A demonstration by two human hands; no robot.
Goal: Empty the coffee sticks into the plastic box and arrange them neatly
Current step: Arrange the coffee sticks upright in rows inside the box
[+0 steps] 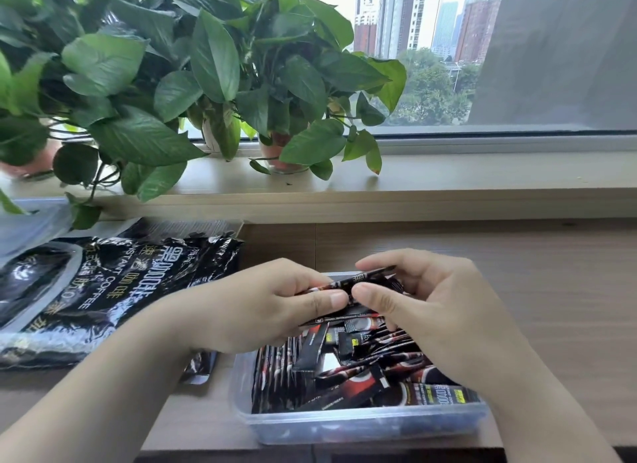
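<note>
A clear plastic box (362,426) sits on the wooden table near its front edge, filled with several black and red coffee sticks (348,373); some stand in a row at the left, others lie jumbled. Above the box my left hand (262,304) and my right hand (434,311) together pinch a small bundle of coffee sticks (358,287), thumbs nearly touching in the middle. The flattened black instant coffee bag (103,290) lies on the table to the left. One loose stick (200,366) lies beside the box, partly hidden under my left wrist.
Potted green plants (179,83) stand on the window sill at the back left, leaves hanging over the table. A clear plastic lid (31,221) lies at the far left behind the bag. The table's front edge runs just below the box.
</note>
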